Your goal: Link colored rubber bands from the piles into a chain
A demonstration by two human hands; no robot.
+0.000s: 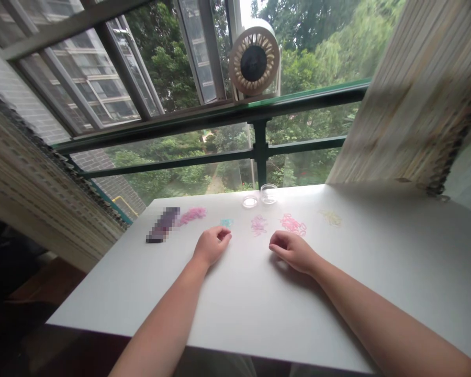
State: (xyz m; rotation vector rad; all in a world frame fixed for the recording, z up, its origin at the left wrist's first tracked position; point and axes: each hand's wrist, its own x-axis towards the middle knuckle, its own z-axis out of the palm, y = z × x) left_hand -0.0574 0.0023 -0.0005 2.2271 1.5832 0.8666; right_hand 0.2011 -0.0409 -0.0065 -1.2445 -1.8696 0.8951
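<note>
My left hand (pixel 213 245) rests on the white table (pixel 235 303), fingers curled in towards the thumb, with nothing visible in it. Just beyond it lies a small pile of turquoise bands (pixel 226 223). Also resting on the table, my right hand (pixel 292 250) has its fingers curled and the thumb close to them; nothing shows inside. Right behind it is a pile of bright pink bands (pixel 292 224). Between the hands, farther back, lie lilac bands (pixel 258 225). These thin loops look like small rubber bands. Pale yellow bands (pixel 331 218) are at the right.
A clear round container (pixel 269 194) and a clear round lid or dish (pixel 250 201) stand at the back edge. Darker pink bands (pixel 193 215) lie left, beside a pixelated dark object (pixel 164 225). A round fan (pixel 254 63) sits above the green railing (pixel 212 156); curtains (pixel 396 94) hang both sides.
</note>
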